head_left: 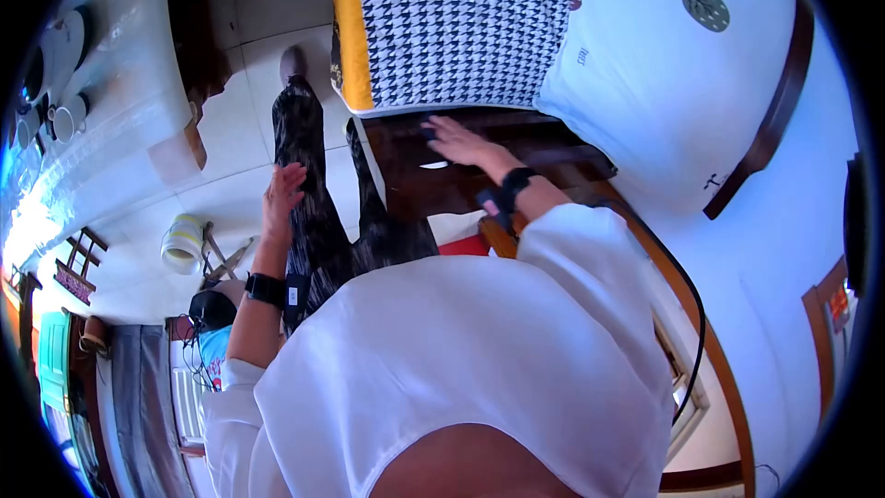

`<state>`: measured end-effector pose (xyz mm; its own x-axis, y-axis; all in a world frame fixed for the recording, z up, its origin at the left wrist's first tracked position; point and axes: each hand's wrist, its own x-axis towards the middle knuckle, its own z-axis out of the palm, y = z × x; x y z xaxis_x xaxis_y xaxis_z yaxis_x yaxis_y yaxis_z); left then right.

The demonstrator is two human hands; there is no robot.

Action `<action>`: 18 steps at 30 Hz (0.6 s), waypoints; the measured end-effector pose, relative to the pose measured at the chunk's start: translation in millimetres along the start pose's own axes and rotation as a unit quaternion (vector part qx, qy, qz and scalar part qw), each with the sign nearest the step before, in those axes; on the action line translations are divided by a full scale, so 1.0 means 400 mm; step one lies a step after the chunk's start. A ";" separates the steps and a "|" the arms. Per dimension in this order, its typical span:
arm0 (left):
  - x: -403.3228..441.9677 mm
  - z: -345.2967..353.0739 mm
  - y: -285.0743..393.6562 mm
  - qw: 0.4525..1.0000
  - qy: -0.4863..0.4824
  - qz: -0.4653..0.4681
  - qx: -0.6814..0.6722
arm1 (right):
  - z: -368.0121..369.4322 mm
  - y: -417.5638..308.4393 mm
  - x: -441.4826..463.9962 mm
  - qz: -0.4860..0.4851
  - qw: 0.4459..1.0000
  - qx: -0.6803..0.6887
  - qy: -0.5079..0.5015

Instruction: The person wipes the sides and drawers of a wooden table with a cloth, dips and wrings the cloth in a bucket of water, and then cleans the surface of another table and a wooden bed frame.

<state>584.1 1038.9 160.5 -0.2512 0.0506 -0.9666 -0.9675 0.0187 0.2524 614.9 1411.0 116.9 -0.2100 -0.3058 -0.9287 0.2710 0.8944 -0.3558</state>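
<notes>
My left hand (282,195) hangs in the air over my patterned trouser leg, with its fingers apart and nothing in it. A dark band circles that wrist. My right hand (454,141) reaches over the dark wooden edge (415,180) of a bench or bed frame, fingers spread and holding nothing. A small white patch (433,165) shows just below it. Beyond the hand lies a black-and-white houndstooth cushion (452,28) with a yellow border (349,28). Beside the cushion is a large white pillow (636,83) with a green leaf print.
On the left a covered table (138,65) holds cups (68,118) and plates. A whitish bin (182,244) and a small wooden stool (81,267) stand on the tiled floor. A black cable (687,286) runs down on the right.
</notes>
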 end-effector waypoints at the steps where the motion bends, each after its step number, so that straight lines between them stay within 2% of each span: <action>1: -0.002 0.022 0.007 1.000 -0.013 0.008 0.019 | -0.007 0.059 -0.031 -0.011 1.000 0.003 0.013; 3: -0.009 0.067 0.011 0.999 -0.019 0.013 0.040 | -0.032 0.068 -0.069 -0.001 0.993 0.117 0.020; 5: -0.013 0.110 0.017 0.996 -0.049 0.024 0.075 | -0.033 0.062 -0.055 -0.029 0.997 0.041 0.060; 7: -0.025 0.163 0.021 0.994 -0.043 0.039 0.095 | -0.079 0.051 -0.058 -0.006 0.994 0.076 0.074; 9: -0.033 0.211 0.023 0.985 -0.036 0.088 0.144 | -0.119 0.081 -0.045 0.101 0.986 0.118 0.059; 10: -0.026 0.234 0.012 0.975 -0.019 0.130 0.182 | -0.113 0.129 -0.042 0.114 0.953 0.257 0.115; 11: -0.039 0.269 0.026 0.974 -0.016 0.131 0.185 | -0.119 0.161 -0.060 0.125 0.897 0.389 0.168; 13: -0.062 0.323 0.052 0.926 0.031 0.221 0.306 | -0.142 0.203 -0.120 0.116 0.883 0.314 0.330; 17: -0.003 0.407 -0.002 0.878 0.041 0.312 0.361 | -0.174 0.363 -0.181 0.166 0.933 0.144 0.285; 18: 0.007 0.423 -0.015 0.877 0.043 0.311 0.363 | -0.173 0.384 -0.184 0.164 0.947 0.147 0.233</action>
<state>594.5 1208.1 163.9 -0.7556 0.2020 -0.6231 -0.3753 0.6461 0.6646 606.9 1593.6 138.0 -0.4425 0.2113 -0.8715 0.6289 0.7659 -0.1336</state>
